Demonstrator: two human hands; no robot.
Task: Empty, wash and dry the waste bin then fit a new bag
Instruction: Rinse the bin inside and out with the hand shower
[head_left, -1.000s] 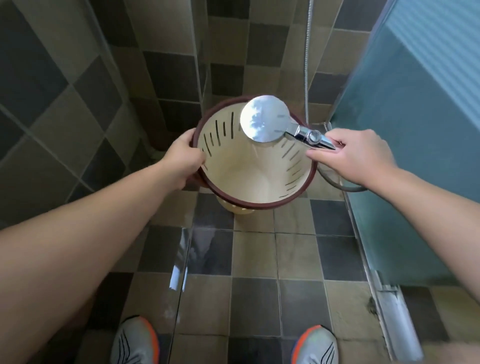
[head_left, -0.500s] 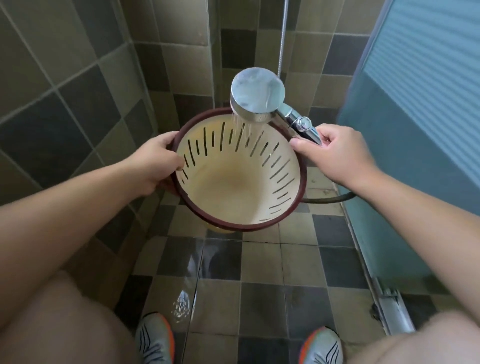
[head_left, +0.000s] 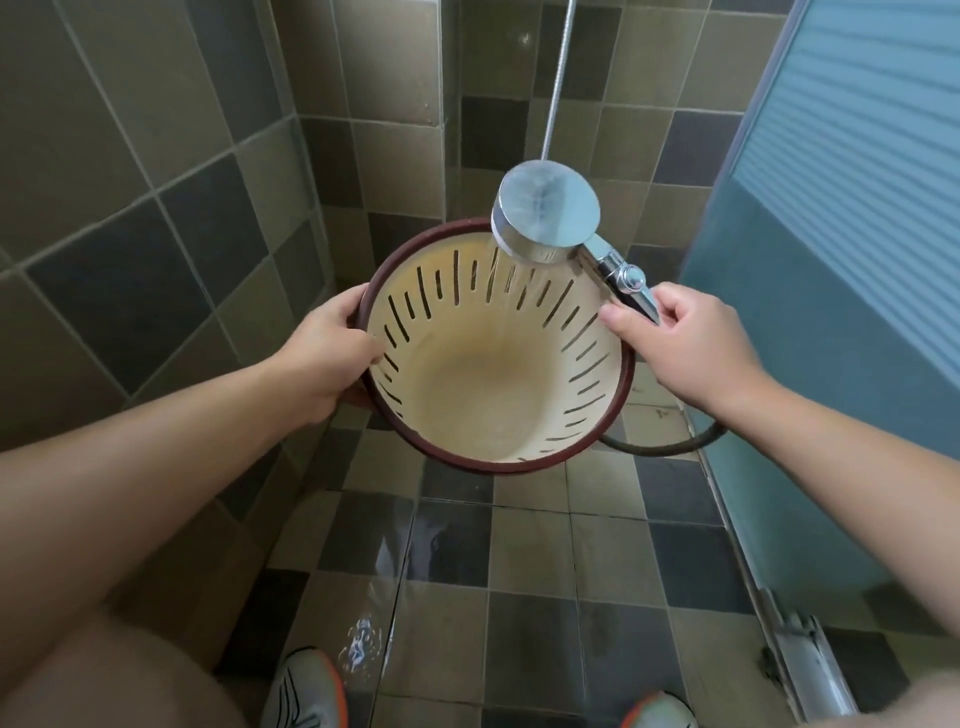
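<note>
Cream plastic, slotted all round its upper wall and edged with a dark red rim, the bin (head_left: 498, 358) hung in the middle of the view above the tiled floor (head_left: 519, 545), tipped so its mouth faced the person. The left hand (head_left: 332, 353) gripped the rim at about nine o'clock, thumb curled inside the wall and fingers behind it. The right hand (head_left: 685, 348) was closed round the handle of the chrome shower head (head_left: 545, 213), which sat over the rim at about one o'clock. Thin streams of water fell from it onto the far inner wall, and the bottom of the bin looked wet and faintly brown.

To rinse well, the spray would probably best be walked round the inside from one o'clock onward, while the left hand turned the bin so every slot was flushed. Keeping the head close to the wall should limit splash through the slots. The bin likely needed a steeper tilt now and then to pour out the dirty water. The hose (head_left: 660, 447) looped under the rim at four o'clock and could snag.
</note>
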